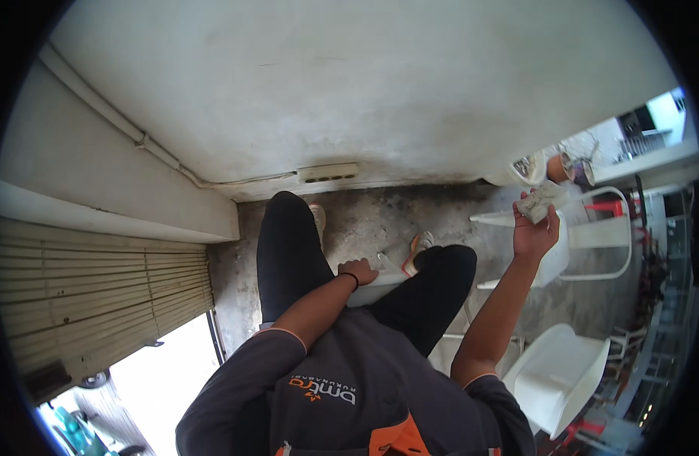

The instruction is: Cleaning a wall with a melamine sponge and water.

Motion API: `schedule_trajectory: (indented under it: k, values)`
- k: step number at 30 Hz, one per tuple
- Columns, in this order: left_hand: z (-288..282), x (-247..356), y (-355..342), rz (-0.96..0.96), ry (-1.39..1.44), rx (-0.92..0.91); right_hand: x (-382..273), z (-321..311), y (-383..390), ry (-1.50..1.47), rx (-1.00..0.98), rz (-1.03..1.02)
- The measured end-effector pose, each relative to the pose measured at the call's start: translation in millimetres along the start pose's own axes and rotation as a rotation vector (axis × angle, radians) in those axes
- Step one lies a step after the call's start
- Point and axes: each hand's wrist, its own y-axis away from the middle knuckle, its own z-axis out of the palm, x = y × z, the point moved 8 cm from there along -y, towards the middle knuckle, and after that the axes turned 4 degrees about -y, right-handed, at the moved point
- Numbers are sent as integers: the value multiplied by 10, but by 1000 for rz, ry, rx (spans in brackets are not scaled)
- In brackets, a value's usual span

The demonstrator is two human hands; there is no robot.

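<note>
The right hand [537,232] is up and out to the right, with the fingers bent around a crumpled, pale grey cloth [542,201]. So the cloth is in that hand, bunched on the palm and fingers, and from this view it shows in front of a white chair [593,234] at the far right. The left hand [357,269] is low, between the knees, with a black band [355,280] on its wrist. It lies on the white seat [374,289], fingers curled, and I cannot tell if it is grasping the edge or only resting there. The cloth looks light and soft. It should squash easily and would not break if dropped. It does not look slippery, but I can't tell if it is wet or dry. A loose bunch like this may droop or come undone, so a good place to hold it is around the thick middle, with the thumb on one side and the fingers on the other. Holding just a corner would likely let the rest hang down. The seat looks hard, smooth and stiff, and its edge seems the best part to hold. Ahead are a pale wall [327,91] and a socket strip [327,172] low down on it. Another white chair [556,374] is at the lower right.
</note>
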Motion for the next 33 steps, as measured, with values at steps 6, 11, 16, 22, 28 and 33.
schedule_trajectory:
  k: [6,11,16,22,28,33]
  values:
    - [138,122,-222,142,-55,-112,-1213,-211,704,-125,-147,-64]
    - [187,67,-457,193,-99,-128,-1994,185,1406,-105,252,-399]
    - [222,332,-448,263,-156,-141,-3307,-1,2221,268,291,-619]
    - [346,8,-874,363,-120,-138,-4000,-176,2695,578,473,-565]
    - [387,51,-815,483,-293,-96,-3751,-1576,2682,1537,940,301]
    - [333,4,-810,463,-263,-69,-3259,-2455,2430,1741,535,1018]
